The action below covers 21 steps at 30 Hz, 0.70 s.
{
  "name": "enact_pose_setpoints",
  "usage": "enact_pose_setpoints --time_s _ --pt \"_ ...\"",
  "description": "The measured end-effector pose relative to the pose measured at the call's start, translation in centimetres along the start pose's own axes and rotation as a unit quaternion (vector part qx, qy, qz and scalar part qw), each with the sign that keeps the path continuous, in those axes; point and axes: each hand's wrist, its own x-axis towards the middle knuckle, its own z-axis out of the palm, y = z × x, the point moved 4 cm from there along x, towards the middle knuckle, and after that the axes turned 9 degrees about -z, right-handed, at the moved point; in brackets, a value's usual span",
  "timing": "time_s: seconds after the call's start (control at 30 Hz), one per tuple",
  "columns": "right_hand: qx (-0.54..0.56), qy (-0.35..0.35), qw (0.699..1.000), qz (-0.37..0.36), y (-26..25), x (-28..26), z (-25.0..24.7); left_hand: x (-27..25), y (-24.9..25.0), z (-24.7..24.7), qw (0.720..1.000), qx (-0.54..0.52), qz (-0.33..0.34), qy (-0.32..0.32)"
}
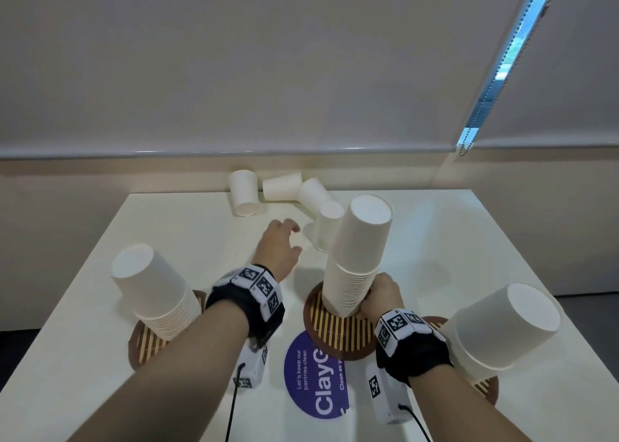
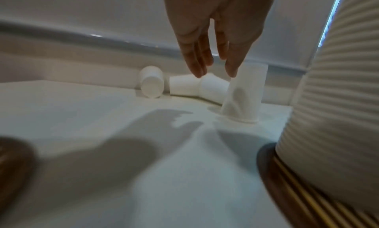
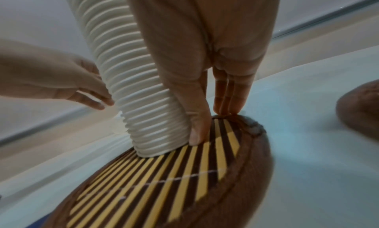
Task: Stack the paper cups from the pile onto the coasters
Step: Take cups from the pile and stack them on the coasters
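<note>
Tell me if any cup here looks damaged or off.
Yes. The upside-down cup standing nearest the left hand has a dented, creased wall. Three more loose cups lie on their sides at the table's far edge. The middle stack leans slightly.

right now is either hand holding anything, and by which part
The right hand grips the middle cup stack at its base, by the coaster. The left hand holds nothing.

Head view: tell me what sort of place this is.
Probably an office pantry or break room. The purple sticker on the white table reads "Let's keep our pantries clean", disposable paper cups stand in stacks on coasters, and a roller blind covers the window behind.
</note>
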Motion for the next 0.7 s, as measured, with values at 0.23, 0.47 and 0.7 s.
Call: enact_pose_setpoints --time_s 0.23,0.47,0.7 --pt "0.030 -0.003 0.999 -0.029 1.6 -0.2 0.1 2.8 3.9 2.3 0.997 0.029 0.059 -0.047" --pt "0.100 0.032 0.994 -0.021 2.5 -0.7 -0.8 3.0 4.8 4.1 0.999 -0.046 0.004 -0.017" --pt "0.212 0.186 0.958 -0.057 0.3 -2.5 -4.6 1.4 3.4 0.5 0.994 -0.087 0.010 0.069"
